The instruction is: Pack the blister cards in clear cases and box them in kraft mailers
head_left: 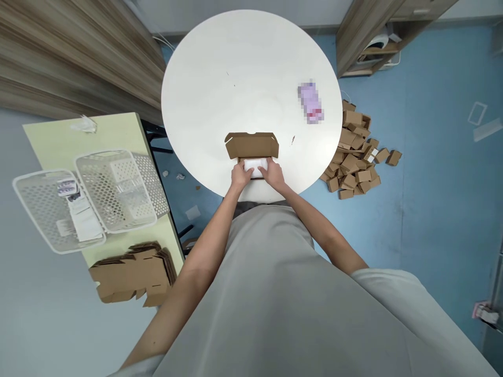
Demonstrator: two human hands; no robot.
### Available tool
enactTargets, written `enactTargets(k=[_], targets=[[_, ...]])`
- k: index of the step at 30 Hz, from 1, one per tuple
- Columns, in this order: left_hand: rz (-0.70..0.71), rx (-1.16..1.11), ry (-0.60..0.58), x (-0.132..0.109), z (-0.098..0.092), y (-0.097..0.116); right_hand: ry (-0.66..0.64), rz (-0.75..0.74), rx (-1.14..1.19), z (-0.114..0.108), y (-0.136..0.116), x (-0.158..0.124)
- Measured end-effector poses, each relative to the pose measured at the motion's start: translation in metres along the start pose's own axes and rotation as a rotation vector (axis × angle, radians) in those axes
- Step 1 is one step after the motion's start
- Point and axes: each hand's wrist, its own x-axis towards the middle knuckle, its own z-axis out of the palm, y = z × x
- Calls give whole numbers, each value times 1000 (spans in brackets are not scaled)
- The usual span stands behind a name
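An open brown cardboard box (252, 145) lies near the front edge of the round white table (251, 63), its lid folded up and away from me. In the box is a small white wrapped packet (255, 165). My left hand (240, 176) is closed at the packet's left end, the thumb pressing on its top. My right hand (274, 175) grips the right end the same way, thumb on the white surface. The remaining fingers are partly hidden at the box's sides.
A blurred purple item (310, 102) lies on the table's right side. Many small closed boxes (353, 157) are heaped on the floor at right. On the side table at left stand white plastic baskets (113, 191) and a stack of flat cardboard blanks (131, 275).
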Motion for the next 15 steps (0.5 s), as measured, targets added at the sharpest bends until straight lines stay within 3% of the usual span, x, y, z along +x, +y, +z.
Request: enactTargets(k=[6, 15], targets=[[-11, 178, 26, 7, 1, 5, -45, 44, -124, 1, -16, 9], [21, 246, 59, 12, 17, 1, -82, 101, -270, 14, -14, 15]])
